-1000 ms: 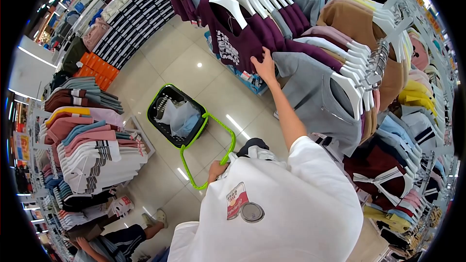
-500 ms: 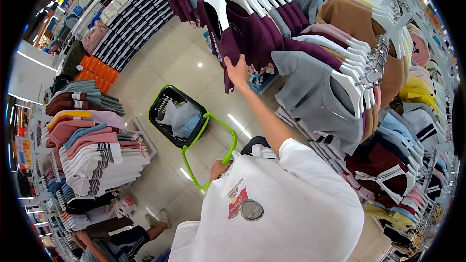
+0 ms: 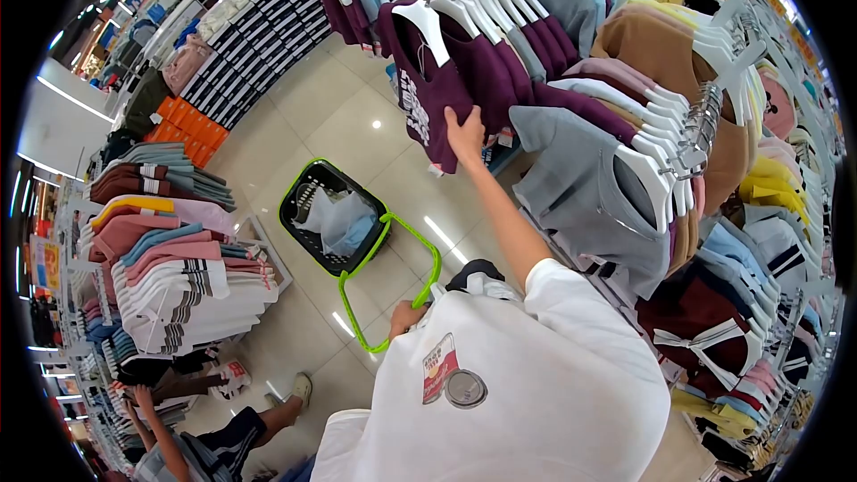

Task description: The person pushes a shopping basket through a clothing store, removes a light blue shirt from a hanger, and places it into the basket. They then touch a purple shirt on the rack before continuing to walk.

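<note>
My right hand (image 3: 465, 132) reaches up to the rack with its fingers closed on the edge of a maroon sleeveless top (image 3: 420, 80). That top hangs from a white hanger (image 3: 427, 29), and white lettering shows on its front. Lower down, my left hand (image 3: 406, 317) wraps round the bright green handle (image 3: 439, 268) of a black shopping basket (image 3: 287, 205). The basket rests on the floor with its handle leaning toward me. Grey and pale blue clothing (image 3: 344, 219) lies inside it.
More maroon tops (image 3: 500, 71) hang behind the held one. A grey top (image 3: 589, 183) hangs close to my right arm. Folded-over shirts (image 3: 183, 295) fill a rack at left. Another person (image 3: 210, 442) is at lower left. Orange boxes (image 3: 186, 132) stand at far left.
The maroon top has turned outward, so its white lettering now shows. My right hand has shifted slightly right and down with it. The other person at lower left has raised their arms.
</note>
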